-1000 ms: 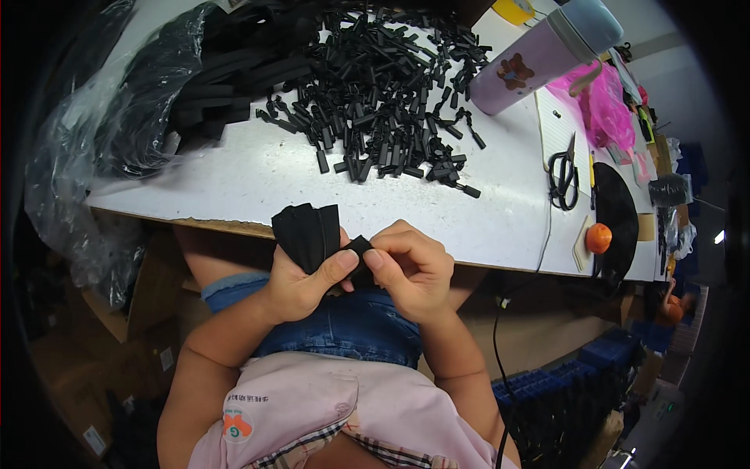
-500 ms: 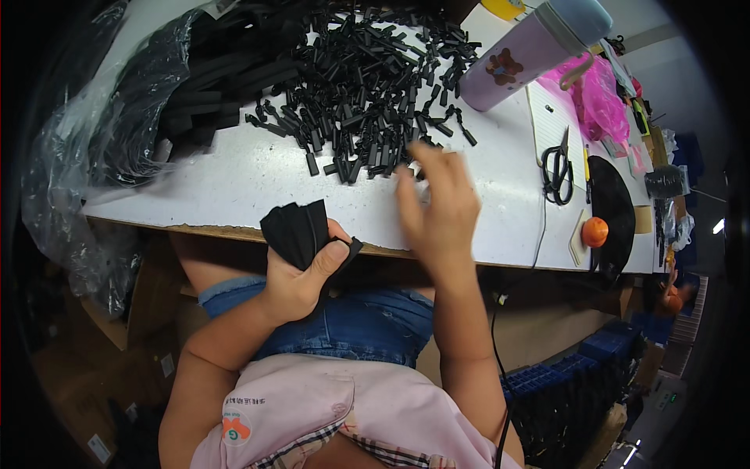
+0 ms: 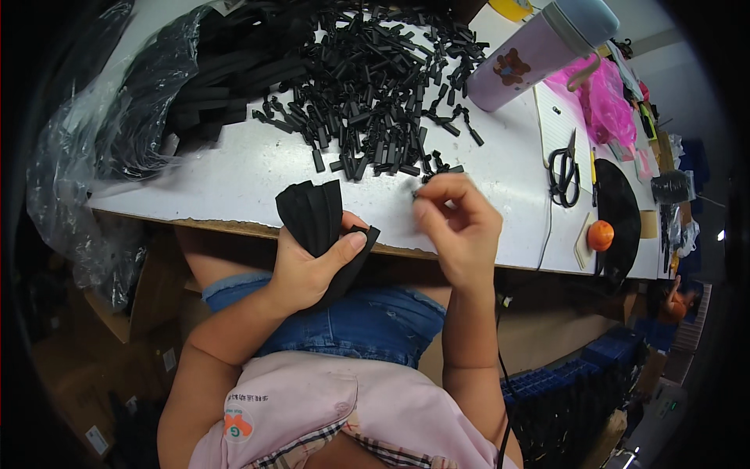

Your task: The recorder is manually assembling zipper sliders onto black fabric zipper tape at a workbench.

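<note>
Head view: left hand [image 3: 305, 270] clamps fanned, flat black fabric strips [image 3: 314, 213]; right hand [image 3: 473, 242] curled nearly closed, contents unclear.

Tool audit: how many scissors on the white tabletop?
1: black-handled metal scissors, partly on white lined paper, right of the person's right hand. More may hide under the small black oblong pieces.

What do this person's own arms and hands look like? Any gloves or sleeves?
The left hand and right hand are ungloved, with no ring or watch that I can see. The forearms are bare, no sleeves covering them. The pale pink top has plaid trim and a round badge.
</note>
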Demonstrator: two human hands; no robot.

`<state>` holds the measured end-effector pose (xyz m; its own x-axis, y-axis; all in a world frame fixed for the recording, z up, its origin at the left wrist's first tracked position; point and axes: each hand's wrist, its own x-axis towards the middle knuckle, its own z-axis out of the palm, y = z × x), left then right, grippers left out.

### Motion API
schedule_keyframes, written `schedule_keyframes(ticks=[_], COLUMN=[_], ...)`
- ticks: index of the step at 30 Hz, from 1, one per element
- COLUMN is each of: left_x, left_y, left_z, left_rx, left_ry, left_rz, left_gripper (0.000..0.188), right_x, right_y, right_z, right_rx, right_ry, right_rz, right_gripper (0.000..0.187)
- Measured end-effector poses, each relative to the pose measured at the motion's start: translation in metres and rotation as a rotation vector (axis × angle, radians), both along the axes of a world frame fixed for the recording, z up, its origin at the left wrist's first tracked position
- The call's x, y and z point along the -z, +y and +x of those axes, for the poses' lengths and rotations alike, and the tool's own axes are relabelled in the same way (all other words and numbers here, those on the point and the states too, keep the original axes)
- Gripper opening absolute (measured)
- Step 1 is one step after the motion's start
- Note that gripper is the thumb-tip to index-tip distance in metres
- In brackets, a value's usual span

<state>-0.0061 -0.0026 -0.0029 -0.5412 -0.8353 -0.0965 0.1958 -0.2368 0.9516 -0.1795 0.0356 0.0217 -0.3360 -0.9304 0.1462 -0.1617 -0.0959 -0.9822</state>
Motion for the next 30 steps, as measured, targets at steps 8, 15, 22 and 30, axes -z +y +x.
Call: schedule_keyframes(ticks=[8,15,22,30], left_x=[0.000,-0.002,-0.005,-0.009], left_y=[0.001,0.000,-0.001,0.006], left_z=[-0.007,-0.007,-0.006,-0.011], left_rx=[-0.030,0.008,0.038,-0.088], left_ry=[0.025,-0.093,-0.049,-0.014], left_rz=[-0.207,-0.275,-0.126,-0.101], left_gripper=[0.010,0.008,0.011,0.016], right_x=[0.003,0.001,0.008,0.011], right_y=[0.013,0.013,0.017,0.022], right_z=[0.020,0.019,0.018,0.033], right_rx=[-0.141,-0.145,-0.138,0.008], right_ry=[0.213,0.478,0.398,0.226], right_rz=[-0.192,-0.296,-0.334,-0.262], right_gripper=[0.017,0.024,0.025,0.022])
